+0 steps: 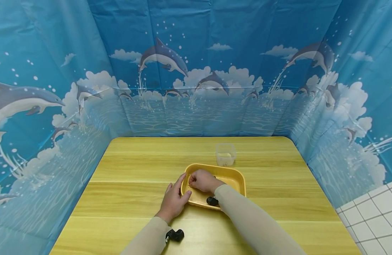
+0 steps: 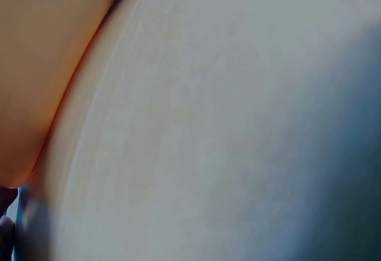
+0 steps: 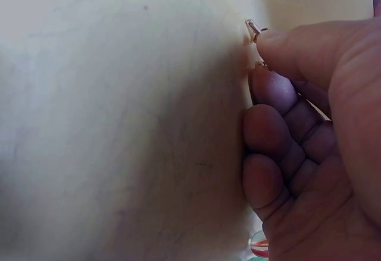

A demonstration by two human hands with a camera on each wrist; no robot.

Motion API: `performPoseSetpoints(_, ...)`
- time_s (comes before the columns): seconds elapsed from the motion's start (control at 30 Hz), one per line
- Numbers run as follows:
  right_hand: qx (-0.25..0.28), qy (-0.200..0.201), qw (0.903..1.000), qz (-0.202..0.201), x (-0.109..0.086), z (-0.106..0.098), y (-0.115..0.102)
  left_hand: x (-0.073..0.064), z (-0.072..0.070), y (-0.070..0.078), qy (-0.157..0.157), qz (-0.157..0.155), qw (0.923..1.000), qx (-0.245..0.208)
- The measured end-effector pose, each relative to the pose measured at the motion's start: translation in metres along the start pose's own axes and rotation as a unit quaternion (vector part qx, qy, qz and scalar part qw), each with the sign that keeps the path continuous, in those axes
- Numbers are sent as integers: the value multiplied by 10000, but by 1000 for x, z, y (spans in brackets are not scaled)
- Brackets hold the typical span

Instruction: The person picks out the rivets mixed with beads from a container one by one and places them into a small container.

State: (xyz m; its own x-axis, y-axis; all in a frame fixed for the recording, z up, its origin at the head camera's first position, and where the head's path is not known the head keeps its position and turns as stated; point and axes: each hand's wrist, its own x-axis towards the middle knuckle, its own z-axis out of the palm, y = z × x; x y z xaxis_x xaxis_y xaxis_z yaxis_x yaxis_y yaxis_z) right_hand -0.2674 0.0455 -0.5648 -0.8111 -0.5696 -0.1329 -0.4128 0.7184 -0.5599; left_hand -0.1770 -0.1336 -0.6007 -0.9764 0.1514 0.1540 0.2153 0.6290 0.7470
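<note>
A yellow plastic tray (image 1: 235, 172) with rounded corners sits on the table. My left hand (image 1: 175, 201) holds its left end, fingers along the outer side and thumb at the near rim. Inside the tray, my right hand (image 1: 203, 180) is low over the left part. Between thumb and forefinger it pinches a small shiny metal piece (image 3: 252, 27), whose exact kind cannot be told. The other fingers are curled against the pale tray floor (image 3: 119, 94). A glass marble (image 3: 259, 244) with coloured swirls shows partly at the bottom of the right wrist view. The left wrist view is mostly blurred.
A clear plastic box (image 1: 225, 154) stands just behind the tray, with something pale low inside. The wooden table (image 1: 126, 198) extends on both sides. Dolphin-print curtains (image 1: 196, 117) hang behind and beside it. Black wrist devices (image 1: 175, 235) are on both arms.
</note>
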Motion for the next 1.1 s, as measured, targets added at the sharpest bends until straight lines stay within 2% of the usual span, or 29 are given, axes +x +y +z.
performPoseSetpoints(0.67,-15,-82,9999,-133,0,-2,-3,-1,1,0,86,77,9999,-14)
performPoseSetpoints(0.83,207,-148,9996,-118,1,-3,-2,-2,2,-1,92,80,9999,10)
performPoseSetpoints(1.1,399,-44,9992,47,-3,-21,-3,0,-1,0,61,102,9999,-5)
